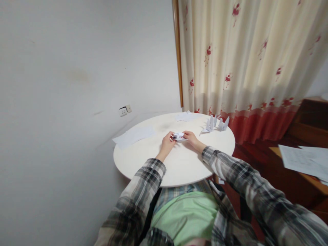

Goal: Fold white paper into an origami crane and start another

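Between my two hands is a small piece of folded white paper [178, 136], held just over the middle of the round white table [176, 167]. My left hand [168, 141] closes on its left side, fingers and thumb gripping the edge. On the right side, my right hand [191, 138] pinches the paper the same way. Several folded paper cranes [211, 124] stand on the table beyond my right hand, their pointed wings upright. The paper's exact folds are too small to make out.
White paper sheets [135, 135] lie at the table's left edge, and more paper pieces [187, 116] at its far edge. A wall with a power socket [123, 111] is on the left. Curtains [230, 68] hang behind. Printed sheets [302, 160] rest on wooden furniture at right.
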The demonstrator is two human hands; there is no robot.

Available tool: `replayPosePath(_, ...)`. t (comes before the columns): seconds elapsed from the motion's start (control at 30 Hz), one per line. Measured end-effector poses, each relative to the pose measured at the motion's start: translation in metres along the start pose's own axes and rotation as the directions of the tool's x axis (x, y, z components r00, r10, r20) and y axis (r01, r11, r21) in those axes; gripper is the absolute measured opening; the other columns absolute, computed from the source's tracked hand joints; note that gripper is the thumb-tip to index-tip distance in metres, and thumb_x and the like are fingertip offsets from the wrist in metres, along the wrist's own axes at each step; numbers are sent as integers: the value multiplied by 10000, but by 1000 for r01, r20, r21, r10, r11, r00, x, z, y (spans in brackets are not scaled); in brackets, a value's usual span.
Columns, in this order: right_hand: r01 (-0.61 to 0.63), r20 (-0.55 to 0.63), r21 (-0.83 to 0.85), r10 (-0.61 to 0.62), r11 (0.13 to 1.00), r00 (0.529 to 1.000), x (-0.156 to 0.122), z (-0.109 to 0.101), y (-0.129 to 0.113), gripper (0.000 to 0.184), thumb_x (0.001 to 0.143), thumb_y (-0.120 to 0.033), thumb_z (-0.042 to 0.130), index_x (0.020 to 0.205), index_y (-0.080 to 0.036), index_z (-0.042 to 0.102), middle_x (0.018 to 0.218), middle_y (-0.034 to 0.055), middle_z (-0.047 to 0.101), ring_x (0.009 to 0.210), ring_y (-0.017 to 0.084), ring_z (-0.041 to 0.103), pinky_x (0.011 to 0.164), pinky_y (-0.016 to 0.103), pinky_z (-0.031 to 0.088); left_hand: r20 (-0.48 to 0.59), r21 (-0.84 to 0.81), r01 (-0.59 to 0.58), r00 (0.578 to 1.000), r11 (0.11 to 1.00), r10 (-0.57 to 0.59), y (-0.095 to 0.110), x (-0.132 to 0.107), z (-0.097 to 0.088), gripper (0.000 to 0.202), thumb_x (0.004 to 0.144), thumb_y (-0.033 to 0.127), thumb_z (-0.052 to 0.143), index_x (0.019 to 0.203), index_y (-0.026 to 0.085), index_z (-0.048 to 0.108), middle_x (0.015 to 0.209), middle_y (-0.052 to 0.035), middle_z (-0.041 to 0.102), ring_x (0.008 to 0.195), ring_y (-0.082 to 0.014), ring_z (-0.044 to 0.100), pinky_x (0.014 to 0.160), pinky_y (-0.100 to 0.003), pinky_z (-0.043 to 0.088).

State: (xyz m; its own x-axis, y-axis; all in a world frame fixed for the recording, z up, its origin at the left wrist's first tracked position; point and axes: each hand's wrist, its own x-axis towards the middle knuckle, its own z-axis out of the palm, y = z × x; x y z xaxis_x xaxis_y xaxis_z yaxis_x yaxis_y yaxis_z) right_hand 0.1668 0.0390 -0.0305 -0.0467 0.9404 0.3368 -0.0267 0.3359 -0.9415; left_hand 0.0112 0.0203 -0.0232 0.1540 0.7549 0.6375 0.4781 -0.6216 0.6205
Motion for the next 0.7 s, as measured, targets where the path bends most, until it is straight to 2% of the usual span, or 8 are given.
replayPosePath(0.2,-94,43,175,88,980,995,-7,1,-10,53,580,-150,508,611,-141,550,527,-31,503,492,70,416,494,188,297,-11,-5,-18,1000,1000,18,1,-1,0,235,604,44,498,788,181,550,651,35,550,515,-70,453,489,-185,350)
replayPosePath(0.3,-73,29,180,69,981,997,-8,1,-11,144,597,-163,499,713,-146,583,553,-33,512,500,73,431,488,185,316,13,-36,-4,1000,999,4,0,-1,0,237,601,46,496,787,180,556,648,36,558,494,-67,457,465,-179,350)
replayPosePath(0.4,22,19,64,-23,998,1000,-8,1,-9,359,623,-153,461,954,-155,602,563,-43,516,470,72,406,454,185,304,16,-85,18,1000,996,-17,-1,0,2,225,593,53,509,776,174,556,667,27,577,532,-78,493,471,-174,373)
replayPosePath(0.47,93,30,-58,-91,994,995,-7,1,-7,425,640,-136,432,1030,-149,598,565,-39,526,448,67,381,439,184,296,-13,-123,39,999,992,-41,-1,1,4,221,583,57,523,772,169,551,680,21,584,568,-86,507,486,-175,392)
replayPosePath(0.57,169,56,-200,-161,965,985,-7,2,-4,401,672,-123,408,1007,-147,628,635,-8,585,462,66,401,452,181,324,-35,-194,84,995,977,-93,-1,2,6,260,557,46,531,790,161,544,691,23,578,579,-81,501,506,-174,407)
replayPosePath(0.7,256,68,-324,-248,911,966,-6,0,0,337,681,-91,450,934,-163,660,805,34,650,589,96,511,570,209,411,18,-282,122,992,952,-122,-2,2,8,287,534,35,533,799,147,535,701,28,557,584,-65,490,543,-172,407)
